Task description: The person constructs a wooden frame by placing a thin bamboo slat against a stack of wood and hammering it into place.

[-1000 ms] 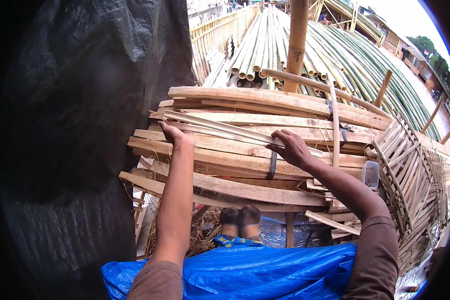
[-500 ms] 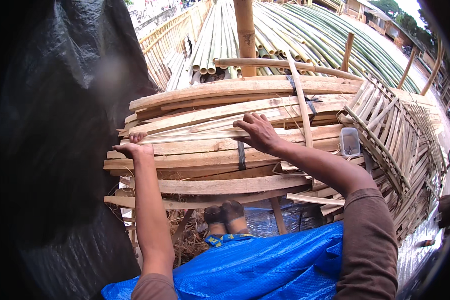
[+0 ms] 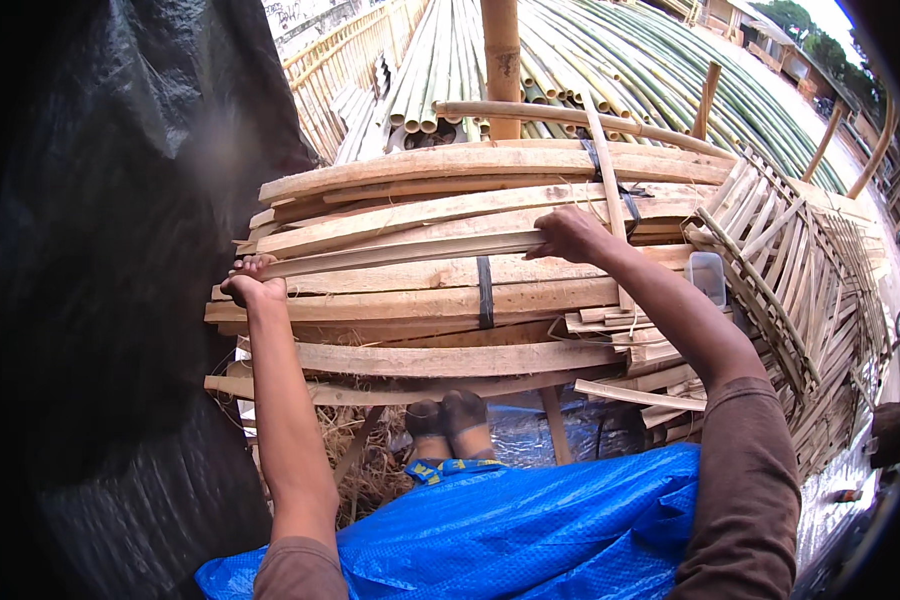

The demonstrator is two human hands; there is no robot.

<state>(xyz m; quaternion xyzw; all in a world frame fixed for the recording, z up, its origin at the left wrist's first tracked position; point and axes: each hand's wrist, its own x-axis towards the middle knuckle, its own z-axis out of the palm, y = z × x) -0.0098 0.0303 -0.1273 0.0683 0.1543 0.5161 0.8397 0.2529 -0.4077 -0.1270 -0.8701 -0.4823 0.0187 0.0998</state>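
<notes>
A long, thin bamboo slat [image 3: 410, 253] stretches between my two hands, slightly raised at its right end, over stacked wooden beams [image 3: 400, 307]. Its left end lies in my left hand [image 3: 255, 281], palm turned up and fingers curled round it. My right hand [image 3: 576, 237] grips the other end from above, fingers closed. Black bands [image 3: 485, 290] wrap some of the beams. Close by my right forearm lie short slats [image 3: 610, 318] and a clear plastic tub [image 3: 707, 278].
A black tarp [image 3: 150, 250] hangs at the left. Blue sheeting [image 3: 510, 530] covers my lap. Woven slat lattice panels [image 3: 780, 260] lean at the right. Behind the beams stand a bamboo post [image 3: 501, 70] and many long poles [image 3: 610, 60]. Dry shavings [image 3: 370, 460] lie below.
My right hand has moved right and a little up, to the slat's end, and more of the slat shows. My left hand has shifted slightly left, still holding its end.
</notes>
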